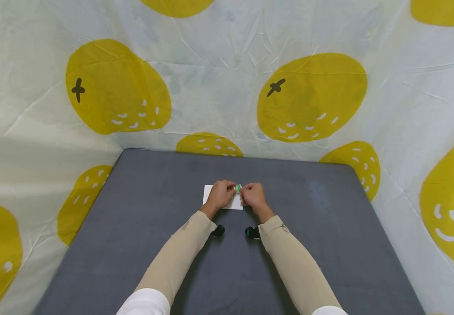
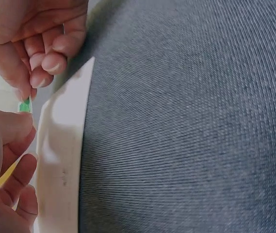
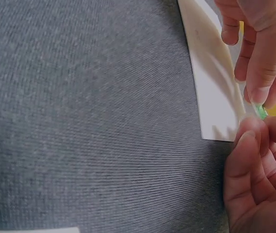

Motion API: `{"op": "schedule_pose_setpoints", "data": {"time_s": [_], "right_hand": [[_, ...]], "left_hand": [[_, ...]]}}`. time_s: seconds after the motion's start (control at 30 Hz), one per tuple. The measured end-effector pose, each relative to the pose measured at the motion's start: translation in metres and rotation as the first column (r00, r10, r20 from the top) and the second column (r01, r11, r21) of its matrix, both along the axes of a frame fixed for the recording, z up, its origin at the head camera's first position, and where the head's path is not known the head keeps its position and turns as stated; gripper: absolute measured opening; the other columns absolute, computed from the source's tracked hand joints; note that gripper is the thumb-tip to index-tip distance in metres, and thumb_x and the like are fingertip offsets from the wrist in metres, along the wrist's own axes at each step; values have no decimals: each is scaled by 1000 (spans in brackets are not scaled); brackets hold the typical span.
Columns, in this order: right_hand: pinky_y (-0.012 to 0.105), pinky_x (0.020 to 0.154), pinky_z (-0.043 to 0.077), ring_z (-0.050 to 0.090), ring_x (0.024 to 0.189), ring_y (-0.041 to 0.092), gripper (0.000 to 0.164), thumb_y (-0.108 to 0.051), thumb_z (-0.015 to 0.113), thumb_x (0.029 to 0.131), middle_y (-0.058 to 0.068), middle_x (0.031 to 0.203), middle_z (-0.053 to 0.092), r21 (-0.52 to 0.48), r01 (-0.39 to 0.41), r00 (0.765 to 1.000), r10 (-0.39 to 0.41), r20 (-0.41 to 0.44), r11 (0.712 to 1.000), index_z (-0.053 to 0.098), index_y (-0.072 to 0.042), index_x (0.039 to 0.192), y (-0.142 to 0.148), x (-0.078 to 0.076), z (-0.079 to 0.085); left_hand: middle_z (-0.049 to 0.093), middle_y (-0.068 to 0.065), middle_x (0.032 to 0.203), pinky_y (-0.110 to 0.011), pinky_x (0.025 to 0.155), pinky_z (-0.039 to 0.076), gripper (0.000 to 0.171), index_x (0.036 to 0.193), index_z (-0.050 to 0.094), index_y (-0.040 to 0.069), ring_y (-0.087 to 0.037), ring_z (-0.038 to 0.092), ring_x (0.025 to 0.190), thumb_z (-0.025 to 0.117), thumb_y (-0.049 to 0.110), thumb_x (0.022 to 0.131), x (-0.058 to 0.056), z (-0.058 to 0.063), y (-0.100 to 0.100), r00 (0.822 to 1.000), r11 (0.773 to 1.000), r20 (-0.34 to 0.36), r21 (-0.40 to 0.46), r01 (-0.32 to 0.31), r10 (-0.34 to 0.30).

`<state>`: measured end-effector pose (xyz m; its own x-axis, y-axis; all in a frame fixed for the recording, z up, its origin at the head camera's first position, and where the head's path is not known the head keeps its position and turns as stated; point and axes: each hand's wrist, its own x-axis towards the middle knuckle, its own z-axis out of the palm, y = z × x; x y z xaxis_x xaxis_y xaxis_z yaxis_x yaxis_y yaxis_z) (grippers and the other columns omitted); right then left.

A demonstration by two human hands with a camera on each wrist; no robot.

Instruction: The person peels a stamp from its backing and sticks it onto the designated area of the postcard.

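Observation:
A small, thin green-and-white piece (image 1: 238, 188), possibly a sticker, is held between both hands. My left hand (image 1: 222, 195) pinches its left side between thumb and forefinger. On the right side, my right hand (image 1: 253, 194) pinches it the same way. In the left wrist view only a green sliver (image 2: 24, 106) shows between the fingertips; the right wrist view has a similar green bit (image 3: 261, 111). Below the hands a white sheet (image 1: 233, 204) lies on the table, partly covered by the left hand. The piece's full shape is hidden by the fingers.
The dark grey cloth-covered table (image 1: 163, 188) spreads around the hands. A pale curtain with yellow fruit prints (image 1: 311, 98) stands behind and beside it. Black wrist devices (image 1: 252, 232) hang under both sleeves. A white edge (image 3: 31, 230) of something unclear shows low in the right wrist view.

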<state>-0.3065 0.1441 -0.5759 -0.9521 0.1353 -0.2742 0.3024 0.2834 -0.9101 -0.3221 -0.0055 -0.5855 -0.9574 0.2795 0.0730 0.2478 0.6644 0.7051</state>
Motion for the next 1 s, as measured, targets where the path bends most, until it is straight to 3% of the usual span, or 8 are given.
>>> {"op": "schedule_pose_setpoints", "data": {"time_s": [0.4, 0.63, 1.0], "right_hand": [[22, 41, 47, 53, 42, 8, 17, -8, 64, 97, 0, 59, 57, 85, -7, 998, 2, 56, 996, 72, 6, 90, 1, -8, -11], [21, 41, 46, 52, 41, 8, 18, -8, 63, 96, 0, 57, 56, 126, 15, 998, -23, 64, 992, 71, 4, 85, 0, -9, -9], [22, 41, 45, 54, 38, 8, 23, -11, 62, 95, -2, 47, 56, 265, 2, 997, -22, 71, 964, 74, -3, 77, -3, -10, -12]], "left_hand": [[78, -9, 101, -41, 86, 57, 25, 119, 78, 5, -24, 71, 96, 69, 10, 97, 2, -1, 2, 999, 997, -49, -77, -17, 13], [79, -7, 105, -46, 93, 56, 25, 122, 78, 9, -26, 72, 107, 66, 12, 100, -5, -1, 6, 1000, 995, -6, -96, -19, 18], [79, -5, 112, -46, 89, 57, 26, 120, 79, 14, -26, 71, 110, 64, 11, 99, -9, -3, 7, 1000, 987, 19, -162, -16, 19]]}}
